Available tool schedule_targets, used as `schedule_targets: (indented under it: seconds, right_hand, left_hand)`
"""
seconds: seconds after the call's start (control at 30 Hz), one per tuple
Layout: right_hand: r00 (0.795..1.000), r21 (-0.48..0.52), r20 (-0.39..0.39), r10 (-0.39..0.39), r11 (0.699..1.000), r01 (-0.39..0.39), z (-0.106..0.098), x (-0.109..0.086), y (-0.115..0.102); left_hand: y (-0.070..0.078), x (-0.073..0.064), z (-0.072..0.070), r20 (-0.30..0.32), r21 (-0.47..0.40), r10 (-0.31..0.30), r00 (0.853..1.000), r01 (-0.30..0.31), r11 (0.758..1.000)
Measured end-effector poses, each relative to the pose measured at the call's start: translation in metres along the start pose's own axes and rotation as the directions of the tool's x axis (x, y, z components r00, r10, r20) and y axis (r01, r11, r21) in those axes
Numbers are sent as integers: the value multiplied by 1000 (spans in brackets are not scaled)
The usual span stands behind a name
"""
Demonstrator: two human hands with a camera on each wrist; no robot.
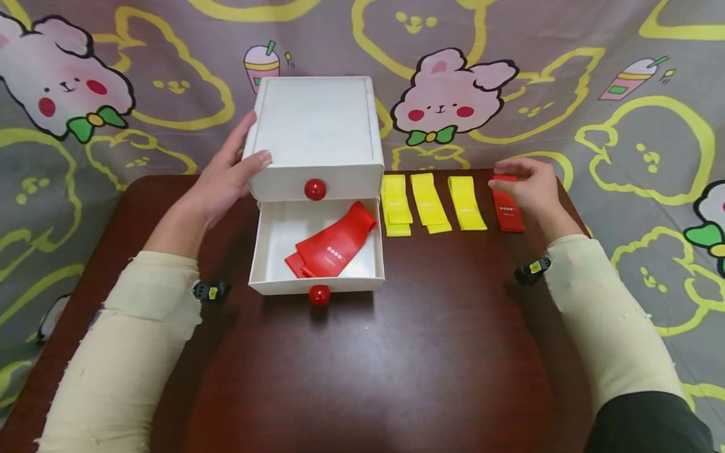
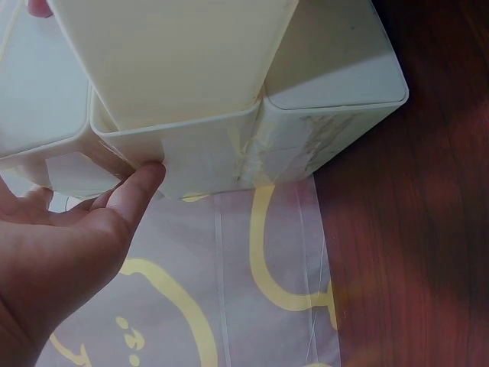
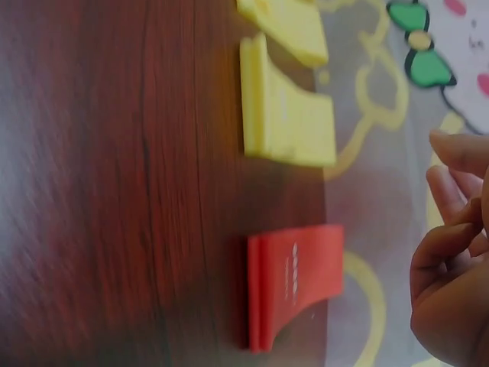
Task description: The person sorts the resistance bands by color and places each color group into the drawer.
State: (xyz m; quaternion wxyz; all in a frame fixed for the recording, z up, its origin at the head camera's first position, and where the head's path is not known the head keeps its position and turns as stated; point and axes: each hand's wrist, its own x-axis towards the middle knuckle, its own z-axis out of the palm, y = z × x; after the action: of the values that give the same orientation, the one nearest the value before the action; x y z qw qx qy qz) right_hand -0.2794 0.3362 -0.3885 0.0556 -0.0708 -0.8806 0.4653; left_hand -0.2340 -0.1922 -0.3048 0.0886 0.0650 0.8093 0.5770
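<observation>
In the head view a white two-drawer box stands on the table. My left hand rests against its left side, thumb on the top near the front edge. The left wrist view shows a fingertip pressed to the white wall. The lower drawer is pulled out, with a folded red resistance band lying in it. My right hand hovers over the far end of another red resistance band. In the right wrist view its loosely bent fingers appear apart from that band.
Several folded yellow bands lie in a row between the box and the red band. Red round knobs stick out of the drawer fronts. A patterned cloth hangs behind the dark wooden table.
</observation>
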Motion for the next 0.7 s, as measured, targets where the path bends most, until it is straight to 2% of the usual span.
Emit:
schedule_targets:
  seconds: [0.23, 0.33, 0.53, 0.7]
  right_hand:
    - [995, 13, 9, 94, 995, -95, -6, 25, 20]
    - [990, -16, 0, 140, 990, -140, -6, 32, 30]
    - [984, -86, -14, 176, 981, -177, -6, 42, 49]
    - [971, -115, -6, 239, 964, -238, -8, 48, 56]
  left_hand:
    - [1, -1, -1, -7, 8, 1, 1000, -1, 1000]
    - [1, -2, -2, -6, 6, -1, 1000, 1, 1000]
    - [0, -2, -1, -5, -4, 5, 1000, -5, 1000]
    - [0, -2, 1, 0, -31, 12, 1000, -12, 999]
